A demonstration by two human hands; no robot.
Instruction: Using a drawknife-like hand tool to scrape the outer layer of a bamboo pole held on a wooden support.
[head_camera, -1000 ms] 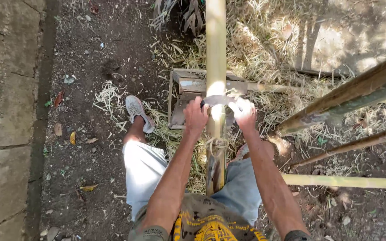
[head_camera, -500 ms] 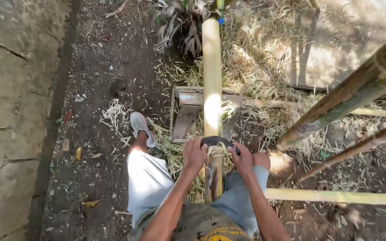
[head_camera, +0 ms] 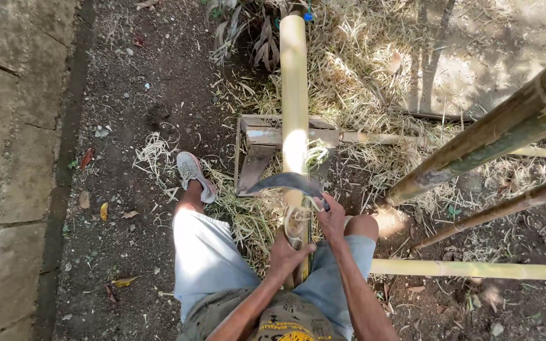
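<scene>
Since the earlier frames the left hand [head_camera: 287, 252] is dropped from the curved blade [head_camera: 284, 183] and closed round the near end of the bamboo pole [head_camera: 294, 95], while the blade, gripped by the right hand [head_camera: 332, 218], is held across the pole on its wooden stand [head_camera: 254, 148], whose far length looks pale and clean with curled shavings [head_camera: 153, 151] lying beside it.

The left hand [head_camera: 287, 256] grips the near end of a pale bamboo pole [head_camera: 294, 95]. Just beside it, the right hand [head_camera: 332, 218] holds a curved blade [head_camera: 284, 182] across the pole, above a wooden stand [head_camera: 255, 142].
</scene>
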